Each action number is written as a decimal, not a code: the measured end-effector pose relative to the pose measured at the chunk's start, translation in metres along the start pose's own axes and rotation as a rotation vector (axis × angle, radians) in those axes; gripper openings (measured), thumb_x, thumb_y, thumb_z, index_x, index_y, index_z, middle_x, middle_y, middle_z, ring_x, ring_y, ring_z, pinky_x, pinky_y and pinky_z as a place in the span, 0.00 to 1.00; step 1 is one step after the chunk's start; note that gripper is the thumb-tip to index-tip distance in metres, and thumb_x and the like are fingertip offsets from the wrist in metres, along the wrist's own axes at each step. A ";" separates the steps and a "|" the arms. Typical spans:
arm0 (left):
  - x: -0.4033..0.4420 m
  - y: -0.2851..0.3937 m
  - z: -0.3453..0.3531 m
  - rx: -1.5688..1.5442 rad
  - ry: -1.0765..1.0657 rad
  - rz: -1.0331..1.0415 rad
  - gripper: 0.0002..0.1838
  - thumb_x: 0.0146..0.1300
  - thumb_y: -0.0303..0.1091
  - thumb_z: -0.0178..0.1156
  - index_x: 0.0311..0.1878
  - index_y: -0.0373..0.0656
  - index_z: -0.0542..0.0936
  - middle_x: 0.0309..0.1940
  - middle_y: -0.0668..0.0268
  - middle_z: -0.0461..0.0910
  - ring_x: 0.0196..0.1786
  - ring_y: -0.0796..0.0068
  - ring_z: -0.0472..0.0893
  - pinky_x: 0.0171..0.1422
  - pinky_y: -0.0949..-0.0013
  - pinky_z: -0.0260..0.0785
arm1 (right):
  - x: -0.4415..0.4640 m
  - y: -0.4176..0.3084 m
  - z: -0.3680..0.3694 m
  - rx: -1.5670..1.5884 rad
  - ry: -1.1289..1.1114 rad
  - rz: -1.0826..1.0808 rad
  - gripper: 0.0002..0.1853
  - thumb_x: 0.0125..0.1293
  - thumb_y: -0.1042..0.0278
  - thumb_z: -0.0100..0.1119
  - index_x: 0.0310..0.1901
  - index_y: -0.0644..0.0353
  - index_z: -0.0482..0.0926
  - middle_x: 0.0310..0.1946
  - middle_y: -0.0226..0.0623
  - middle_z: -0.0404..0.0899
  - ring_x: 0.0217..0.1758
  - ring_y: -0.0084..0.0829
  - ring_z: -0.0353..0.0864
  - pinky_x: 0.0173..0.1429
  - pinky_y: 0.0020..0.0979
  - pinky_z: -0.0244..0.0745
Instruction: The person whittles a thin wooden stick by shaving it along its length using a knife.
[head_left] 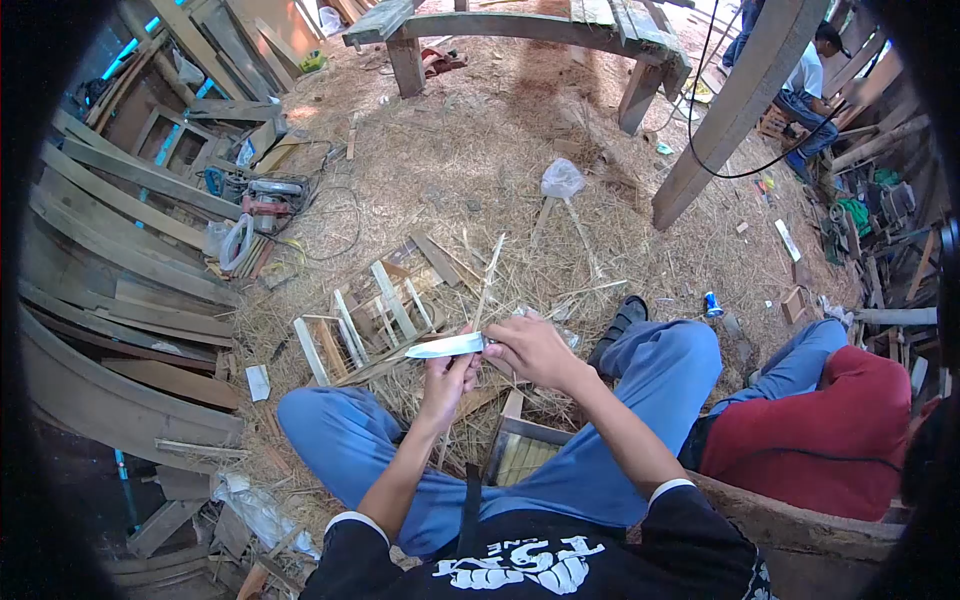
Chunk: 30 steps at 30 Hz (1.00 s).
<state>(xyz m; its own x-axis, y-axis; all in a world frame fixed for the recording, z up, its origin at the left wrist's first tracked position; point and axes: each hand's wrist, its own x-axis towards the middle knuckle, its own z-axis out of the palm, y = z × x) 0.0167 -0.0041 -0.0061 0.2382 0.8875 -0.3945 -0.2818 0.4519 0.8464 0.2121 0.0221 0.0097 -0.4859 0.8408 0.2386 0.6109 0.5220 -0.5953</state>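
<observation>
My right hand is closed around the handle of a knife, whose broad pale blade points left. The blade lies across the fingertips of my left hand, which is closed on a thin wooden strip. That strip slants up and away past the blade. Where the blade meets the strip is hard to make out. Just beyond my left hand lie several pale cut wood pieces on the ground. A wooden box with yellowish strips in it sits between my legs.
Shavings cover the ground. A circular saw and stacked planks lie left. A wooden bench stands ahead, a slanted post to its right. A person in red sits close on my right; another person sits farther back.
</observation>
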 end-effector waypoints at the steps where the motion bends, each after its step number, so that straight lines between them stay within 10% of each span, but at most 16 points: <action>1: -0.001 0.001 0.002 0.010 0.010 -0.007 0.25 0.74 0.33 0.55 0.73 0.50 0.67 0.35 0.74 0.73 0.28 0.91 0.63 0.27 0.84 0.55 | -0.001 0.000 -0.001 0.000 0.000 -0.005 0.13 0.70 0.55 0.54 0.47 0.54 0.77 0.31 0.37 0.77 0.40 0.41 0.78 0.48 0.42 0.67; 30: -0.002 0.018 0.005 -0.149 -0.116 -0.059 0.27 0.76 0.36 0.50 0.76 0.46 0.59 0.29 0.71 0.69 0.19 0.90 0.57 0.21 0.83 0.48 | -0.002 0.021 -0.036 -0.123 0.172 0.249 0.14 0.69 0.52 0.57 0.41 0.54 0.80 0.24 0.41 0.77 0.30 0.43 0.80 0.36 0.41 0.71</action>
<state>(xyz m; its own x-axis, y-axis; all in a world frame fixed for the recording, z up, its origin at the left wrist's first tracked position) 0.0159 0.0017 0.0123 0.3616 0.8464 -0.3910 -0.3965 0.5192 0.7571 0.2484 0.0360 0.0244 -0.2059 0.9512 0.2299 0.7738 0.3021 -0.5568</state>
